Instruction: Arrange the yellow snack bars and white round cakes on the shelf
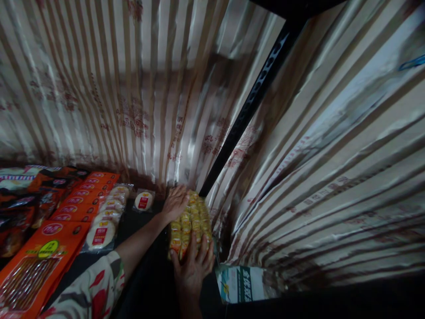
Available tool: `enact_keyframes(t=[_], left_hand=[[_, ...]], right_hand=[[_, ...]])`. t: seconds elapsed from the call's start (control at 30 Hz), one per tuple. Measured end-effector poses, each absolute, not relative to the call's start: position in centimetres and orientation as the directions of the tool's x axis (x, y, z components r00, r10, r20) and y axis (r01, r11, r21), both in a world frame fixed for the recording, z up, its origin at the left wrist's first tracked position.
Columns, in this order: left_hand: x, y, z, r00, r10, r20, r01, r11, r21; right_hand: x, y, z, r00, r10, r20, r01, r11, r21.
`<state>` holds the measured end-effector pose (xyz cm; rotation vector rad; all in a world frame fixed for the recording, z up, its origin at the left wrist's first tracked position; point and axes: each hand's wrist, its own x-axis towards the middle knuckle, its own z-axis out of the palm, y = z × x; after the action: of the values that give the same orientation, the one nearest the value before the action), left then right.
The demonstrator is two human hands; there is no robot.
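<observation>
Striped, shiny sheeting point(139, 88) hangs as a backdrop across the upper frame, split by a black perforated shelf upright point(252, 102) that slants down toward the middle, and below it lies a dark shelf surface point(146, 283) where we are working. Our left hand point(175, 203) rests flat, fingers spread, on the far end of a stack of yellow packets point(190, 223) at lower centre, while our right hand point(193, 266) cups the near end, fingers curled up over the edge; we hold the stack pressed between the two palms rather than pinched. The stack sits just beside the foot of the upright, in the corner where the sheeting folds. To the left of it run a row of round white-and-red packs point(106, 217) and, further left, flat orange packets point(49, 239); a green-and-white carton point(241, 283) lies at lower right, near our right hand. As we judge it, squaring this stack well means keeping even pressure from both ends so no packet slides out sideways, and nudging it as one block along the shelf, parallel to the neighbouring rows.
</observation>
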<state>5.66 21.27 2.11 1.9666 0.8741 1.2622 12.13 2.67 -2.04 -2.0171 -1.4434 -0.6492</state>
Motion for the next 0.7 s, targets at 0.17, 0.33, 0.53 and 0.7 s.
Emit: enact_keyframes(t=[0.17,0.33,0.53,0.7], left_hand=[[8.0,22.7,1.7,0.303,0.871,0.385,0.215,-0.457,0.863],[8.2,22.8,0.9,0.414,0.854,0.315,0.269,-0.445,0.854],[7.2,21.6,3.0,0.606,0.778,0.167,0.559,-0.566,0.606],[6.8,21.3,5.2,0.647,0.761,0.044,0.67,-0.595,0.444]], right_hand=[[12.1,2.6,-1.8,0.285,0.693,0.662,0.955,-0.264,-0.135],[12.1,2.7,-1.8,0.296,0.691,0.66,0.952,-0.273,-0.142],[12.1,2.7,-1.8,0.298,0.7,0.649,0.951,-0.273,-0.143],[12.1,2.6,-1.7,0.289,0.695,0.659,0.954,-0.266,-0.138]])
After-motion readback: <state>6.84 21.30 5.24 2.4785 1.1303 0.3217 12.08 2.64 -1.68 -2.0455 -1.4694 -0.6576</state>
